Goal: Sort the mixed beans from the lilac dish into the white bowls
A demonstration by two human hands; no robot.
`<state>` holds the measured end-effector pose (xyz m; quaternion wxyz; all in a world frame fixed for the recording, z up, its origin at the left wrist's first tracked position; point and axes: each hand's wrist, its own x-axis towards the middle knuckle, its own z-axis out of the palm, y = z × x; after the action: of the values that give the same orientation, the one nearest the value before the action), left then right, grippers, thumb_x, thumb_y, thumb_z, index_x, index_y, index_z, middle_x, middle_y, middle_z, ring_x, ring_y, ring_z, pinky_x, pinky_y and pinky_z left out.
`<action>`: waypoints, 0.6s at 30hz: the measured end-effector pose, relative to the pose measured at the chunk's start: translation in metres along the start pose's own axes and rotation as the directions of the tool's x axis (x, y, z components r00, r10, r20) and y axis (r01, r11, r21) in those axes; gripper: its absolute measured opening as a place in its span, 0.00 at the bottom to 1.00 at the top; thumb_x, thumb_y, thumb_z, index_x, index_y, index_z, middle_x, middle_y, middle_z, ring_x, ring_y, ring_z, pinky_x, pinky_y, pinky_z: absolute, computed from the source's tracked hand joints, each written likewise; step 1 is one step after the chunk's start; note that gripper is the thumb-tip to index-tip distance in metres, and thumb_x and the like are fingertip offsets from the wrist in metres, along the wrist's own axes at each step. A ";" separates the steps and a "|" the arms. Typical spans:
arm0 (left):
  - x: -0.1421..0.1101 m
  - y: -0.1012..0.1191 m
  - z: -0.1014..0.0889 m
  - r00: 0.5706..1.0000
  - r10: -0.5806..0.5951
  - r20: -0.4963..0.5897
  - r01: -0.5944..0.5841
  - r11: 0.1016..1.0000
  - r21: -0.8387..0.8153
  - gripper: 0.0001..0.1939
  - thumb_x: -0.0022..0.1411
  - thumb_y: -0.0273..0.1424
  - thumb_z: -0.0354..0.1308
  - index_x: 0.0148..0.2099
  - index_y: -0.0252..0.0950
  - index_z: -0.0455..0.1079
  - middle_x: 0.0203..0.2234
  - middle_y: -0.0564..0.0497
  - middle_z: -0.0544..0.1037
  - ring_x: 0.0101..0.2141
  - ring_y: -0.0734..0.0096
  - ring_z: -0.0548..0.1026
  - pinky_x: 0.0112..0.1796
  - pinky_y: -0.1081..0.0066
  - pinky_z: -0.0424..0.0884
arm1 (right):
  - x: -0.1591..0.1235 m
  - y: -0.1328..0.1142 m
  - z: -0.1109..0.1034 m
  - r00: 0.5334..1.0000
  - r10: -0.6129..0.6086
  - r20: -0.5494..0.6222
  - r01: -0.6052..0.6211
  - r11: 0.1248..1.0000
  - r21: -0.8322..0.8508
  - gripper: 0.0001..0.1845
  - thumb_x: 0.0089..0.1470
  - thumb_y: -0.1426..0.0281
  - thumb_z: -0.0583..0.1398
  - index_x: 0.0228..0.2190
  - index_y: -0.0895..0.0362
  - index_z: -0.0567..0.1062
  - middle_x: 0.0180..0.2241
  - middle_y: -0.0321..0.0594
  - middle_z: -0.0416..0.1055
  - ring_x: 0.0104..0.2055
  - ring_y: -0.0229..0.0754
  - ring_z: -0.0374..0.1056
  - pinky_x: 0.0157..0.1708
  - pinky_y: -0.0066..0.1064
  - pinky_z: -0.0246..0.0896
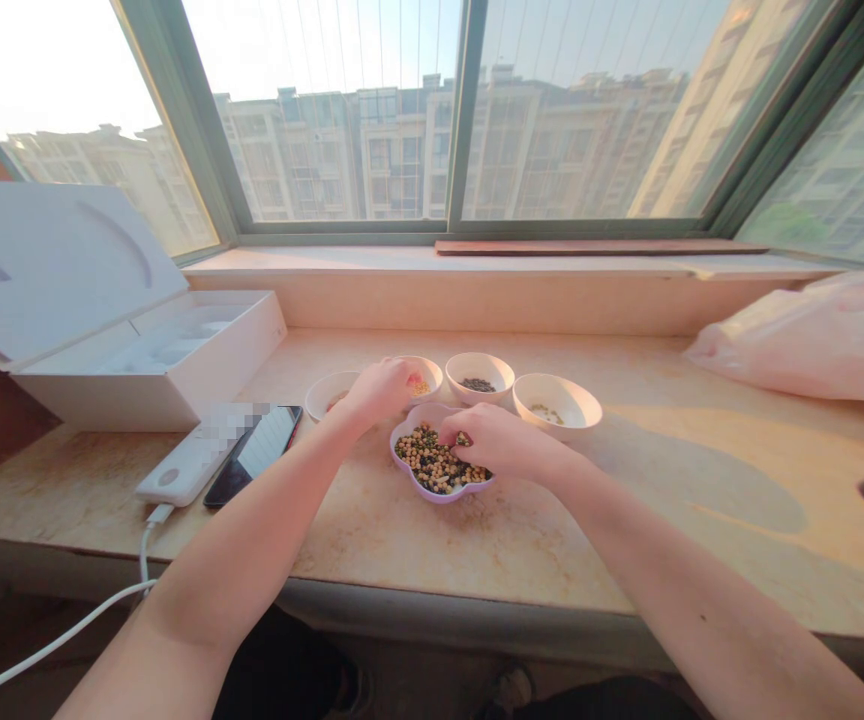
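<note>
A purple flower-shaped dish [402, 470] full of mixed beans [428, 462] sits on the marble sill. My right hand [496, 440] rests over the dish, fingers curled down into the beans in a pinch. My left hand [381, 388] hovers closed over a white bowl [432, 372] holding yellow beans. Other white bowls stand behind: one [323, 393] at the left, one with dark beans [479, 372], one with a few pale beans [558, 400].
An open white box [154, 350] with its lid raised stands at the left. A white power bank [192, 455] with a cable and a black phone [256, 455] lie beside it. A pink plastic bag [814, 340] lies at the right. Windows rise behind the sill.
</note>
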<state>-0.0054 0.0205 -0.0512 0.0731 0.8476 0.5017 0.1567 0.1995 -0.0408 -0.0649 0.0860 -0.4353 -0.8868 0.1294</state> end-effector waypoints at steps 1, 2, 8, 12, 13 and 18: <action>0.000 0.000 0.000 1.000 0.001 -0.001 -0.001 1.000 0.004 0.11 0.64 0.34 0.58 0.42 0.35 0.79 0.28 0.45 0.79 0.29 0.65 0.73 0.31 0.70 0.63 | 0.000 0.000 0.000 1.000 0.000 -0.002 0.000 1.000 0.004 0.15 0.52 0.79 0.59 0.34 0.52 0.83 0.32 0.38 0.81 0.34 0.43 0.74 0.31 0.31 0.59; 0.000 0.000 0.000 1.000 0.001 -0.003 -0.001 1.000 0.010 0.11 0.64 0.34 0.58 0.41 0.35 0.79 0.28 0.45 0.79 0.29 0.65 0.73 0.31 0.70 0.63 | 0.000 0.000 0.001 1.000 -0.003 -0.005 0.003 1.000 0.007 0.15 0.52 0.80 0.58 0.33 0.53 0.83 0.32 0.38 0.81 0.34 0.44 0.74 0.31 0.32 0.58; -0.002 0.003 0.001 1.000 0.009 -0.029 -0.007 0.999 0.054 0.12 0.64 0.26 0.54 0.42 0.35 0.79 0.30 0.45 0.80 0.27 0.68 0.72 0.30 0.71 0.62 | 0.002 0.000 0.004 1.000 -0.013 -0.006 0.013 1.000 0.009 0.15 0.51 0.81 0.58 0.32 0.55 0.83 0.33 0.41 0.81 0.34 0.44 0.73 0.31 0.32 0.58; -0.003 0.005 -0.002 0.999 0.010 -0.053 -0.007 0.998 0.055 0.14 0.65 0.25 0.51 0.41 0.35 0.79 0.31 0.45 0.81 0.28 0.67 0.72 0.31 0.70 0.62 | 0.002 -0.001 0.003 0.999 0.008 -0.042 -0.006 0.999 0.051 0.13 0.52 0.80 0.57 0.32 0.55 0.80 0.33 0.39 0.79 0.32 0.41 0.72 0.30 0.30 0.58; -0.003 0.006 -0.002 0.998 0.015 -0.061 -0.012 0.999 0.052 0.14 0.65 0.25 0.50 0.41 0.35 0.79 0.32 0.45 0.81 0.29 0.67 0.73 0.31 0.70 0.63 | 0.002 -0.001 0.002 0.998 0.011 -0.055 -0.006 0.997 0.079 0.12 0.52 0.80 0.57 0.31 0.55 0.79 0.32 0.39 0.78 0.32 0.40 0.71 0.30 0.30 0.58; -0.002 0.008 -0.004 0.992 0.098 -0.081 -0.096 0.995 0.030 0.16 0.64 0.22 0.49 0.41 0.34 0.78 0.36 0.43 0.81 0.35 0.64 0.76 0.37 0.69 0.68 | 0.001 0.005 -0.006 0.984 0.041 -0.174 0.002 0.971 0.240 0.07 0.53 0.77 0.58 0.30 0.56 0.76 0.28 0.36 0.74 0.31 0.38 0.67 0.32 0.29 0.59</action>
<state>-0.0007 0.0149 -0.0459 0.0336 0.8646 0.4645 0.1886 0.2045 -0.0364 -0.0608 0.2155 -0.4403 -0.8491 0.1967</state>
